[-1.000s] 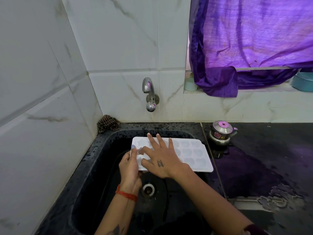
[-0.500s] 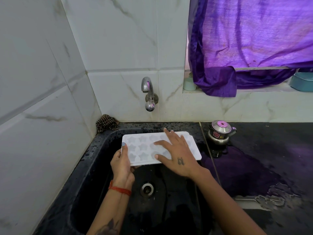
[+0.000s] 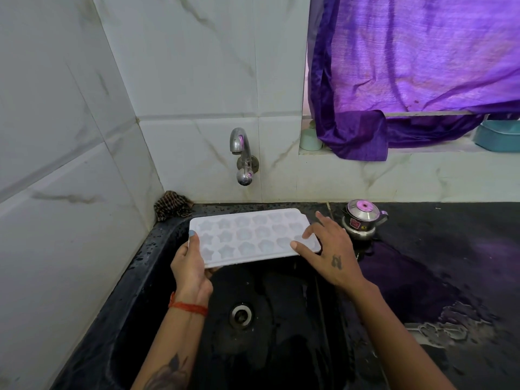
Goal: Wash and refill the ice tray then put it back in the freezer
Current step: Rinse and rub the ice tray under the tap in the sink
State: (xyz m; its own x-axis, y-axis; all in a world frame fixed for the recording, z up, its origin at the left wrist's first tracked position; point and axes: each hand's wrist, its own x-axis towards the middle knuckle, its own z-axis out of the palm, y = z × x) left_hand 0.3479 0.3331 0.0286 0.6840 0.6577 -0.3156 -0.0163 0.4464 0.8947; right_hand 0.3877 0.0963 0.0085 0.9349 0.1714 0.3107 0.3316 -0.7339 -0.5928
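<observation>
Head view: tray (image 3: pixel 247 235) held level over sink (image 3: pixel 157 249), just below tap (image 3: pixel 242 153), cavities up. Left hand (image 3: pixel 191 266) grasping left end, thumb on top, fingers curled under. Right hand (image 3: pixel 329 249) released, fingers straight, tips resting on right end.

Best kept flat and centred under spout, then tap opened gently; rubbing each star cavity; steadying with right palm against tipping. No water running.

Underside of tray hidden. Water or residue in cavities hard to tell, possibly wet. Freezer out of frame. Pot (image 3: pixel 363 220) on worktop (image 3: pixel 450 263) near right hand.
</observation>
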